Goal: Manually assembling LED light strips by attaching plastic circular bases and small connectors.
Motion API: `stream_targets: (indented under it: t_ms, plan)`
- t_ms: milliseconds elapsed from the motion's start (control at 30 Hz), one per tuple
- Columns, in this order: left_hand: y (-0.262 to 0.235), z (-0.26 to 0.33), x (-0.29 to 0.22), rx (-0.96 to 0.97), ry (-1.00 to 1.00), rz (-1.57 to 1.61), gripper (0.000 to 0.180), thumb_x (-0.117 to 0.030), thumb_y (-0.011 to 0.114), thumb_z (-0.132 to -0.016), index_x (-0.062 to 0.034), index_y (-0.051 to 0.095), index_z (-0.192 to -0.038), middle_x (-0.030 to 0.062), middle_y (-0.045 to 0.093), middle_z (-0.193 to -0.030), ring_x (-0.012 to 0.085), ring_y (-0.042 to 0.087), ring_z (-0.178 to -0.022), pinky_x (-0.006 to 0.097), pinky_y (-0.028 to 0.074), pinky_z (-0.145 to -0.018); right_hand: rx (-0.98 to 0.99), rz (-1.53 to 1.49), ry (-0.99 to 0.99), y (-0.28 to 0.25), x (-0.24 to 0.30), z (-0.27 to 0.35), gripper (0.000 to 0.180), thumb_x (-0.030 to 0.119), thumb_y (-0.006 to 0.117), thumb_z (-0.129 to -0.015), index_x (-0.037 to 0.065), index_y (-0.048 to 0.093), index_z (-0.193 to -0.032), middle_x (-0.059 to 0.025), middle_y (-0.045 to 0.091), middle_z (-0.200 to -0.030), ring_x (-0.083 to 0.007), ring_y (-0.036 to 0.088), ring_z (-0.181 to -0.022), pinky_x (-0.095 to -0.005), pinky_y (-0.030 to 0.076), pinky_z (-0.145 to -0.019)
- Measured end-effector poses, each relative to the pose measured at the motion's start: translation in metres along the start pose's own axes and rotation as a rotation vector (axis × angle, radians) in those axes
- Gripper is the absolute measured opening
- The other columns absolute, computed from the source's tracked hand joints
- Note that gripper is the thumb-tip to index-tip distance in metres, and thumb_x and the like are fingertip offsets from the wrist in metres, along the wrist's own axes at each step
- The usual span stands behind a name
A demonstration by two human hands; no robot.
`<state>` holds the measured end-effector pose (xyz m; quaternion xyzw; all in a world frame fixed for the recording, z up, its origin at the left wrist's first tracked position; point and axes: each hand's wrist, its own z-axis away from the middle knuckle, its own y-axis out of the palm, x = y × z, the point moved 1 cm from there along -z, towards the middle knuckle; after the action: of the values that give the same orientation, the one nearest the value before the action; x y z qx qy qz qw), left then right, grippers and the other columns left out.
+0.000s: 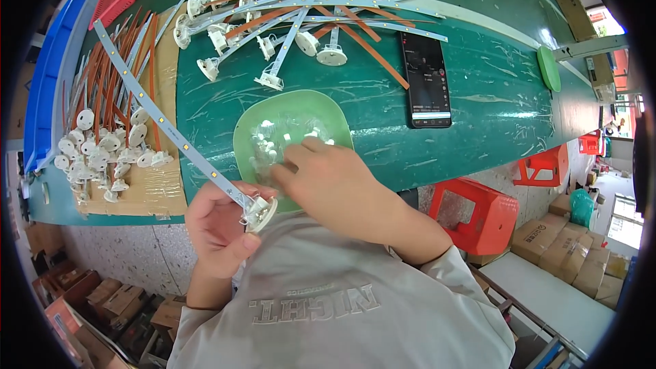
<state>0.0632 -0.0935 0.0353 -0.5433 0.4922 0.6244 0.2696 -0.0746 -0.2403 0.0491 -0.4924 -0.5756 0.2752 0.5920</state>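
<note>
My left hand is closed around the white round base of an LED light strip. The narrow strip, dotted with small yellow LEDs, slants up to the left from that base. Over the near side of a green bowl, my right hand has its fingers bent down and drawn together. Small clear and whitish pieces lie in the bowl. Whatever the right fingertips may hold is too small and partly hidden to make out.
Behind the bowl, several LED strips with white bases lie crossed on the green table. More stand bunched on cardboard at left, beside a blue tray. A phone lies right of the bowl; red stools stand beyond the edge.
</note>
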Motion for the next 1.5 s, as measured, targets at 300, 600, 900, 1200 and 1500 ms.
stream_targets:
  t_ms: [300, 600, 900, 1200, 1500]
  plan:
    - [-0.008, -0.002, 0.005, 0.112, 0.017, 0.087, 0.054, -0.012, 0.080, -0.079, 0.0038, 0.053, -0.123, 0.0176, 0.064, -0.118, 0.0327, 0.063, -0.115, 0.045, 0.049, -0.099, -0.215, -0.138, -0.038, 0.006, -0.004, 0.006, 0.015, 0.010, 0.072, -0.069, 0.008, 0.067, -0.083, -0.0023, 0.063, -0.078, -0.0205, 0.063, -0.073, -0.0326, 0.052, -0.060]
    - [-0.009, -0.010, 0.004, 0.264, 0.154, -0.110, 0.055, -0.001, 0.079, -0.073, 0.0044, 0.054, -0.122, 0.0202, 0.065, -0.113, 0.0342, 0.068, -0.106, 0.044, 0.053, -0.092, -0.420, -0.319, 0.114, 0.003, -0.004, 0.011, 0.025, 0.006, 0.083, -0.063, 0.009, 0.072, -0.085, -0.0036, 0.071, -0.080, -0.0195, 0.068, -0.064, -0.0299, 0.054, -0.056]
    - [-0.003, -0.011, 0.003, 0.236, 0.168, -0.110, 0.051, -0.006, 0.080, -0.073, 0.0044, 0.056, -0.117, 0.0196, 0.067, -0.110, 0.0308, 0.068, -0.103, 0.041, 0.053, -0.089, -0.506, -0.527, 0.137, -0.008, -0.005, 0.013, 0.021, -0.003, 0.075, -0.076, 0.001, 0.073, -0.097, -0.0128, 0.074, -0.090, -0.0234, 0.073, -0.074, -0.0286, 0.057, -0.065]
    - [-0.007, -0.003, 0.007, 0.238, 0.204, -0.079, 0.057, 0.004, 0.080, -0.070, 0.0041, 0.054, -0.121, 0.0219, 0.065, -0.115, 0.0329, 0.066, -0.109, 0.042, 0.053, -0.093, -0.484, -0.652, 0.212, -0.003, 0.002, 0.017, 0.011, -0.006, 0.071, -0.081, 0.000, 0.072, -0.091, -0.0128, 0.075, -0.087, -0.0240, 0.075, -0.077, -0.0278, 0.058, -0.067]
    - [0.005, -0.001, 0.019, 0.141, 0.302, 0.070, 0.064, 0.009, 0.082, -0.069, -0.0003, 0.048, -0.123, 0.0234, 0.060, -0.124, 0.0294, 0.061, -0.117, 0.044, 0.051, -0.098, -0.610, -0.716, -0.065, -0.009, 0.018, 0.029, 0.019, -0.008, 0.074, -0.072, 0.002, 0.073, -0.088, -0.0115, 0.074, -0.087, -0.0240, 0.072, -0.077, -0.0320, 0.058, -0.068]
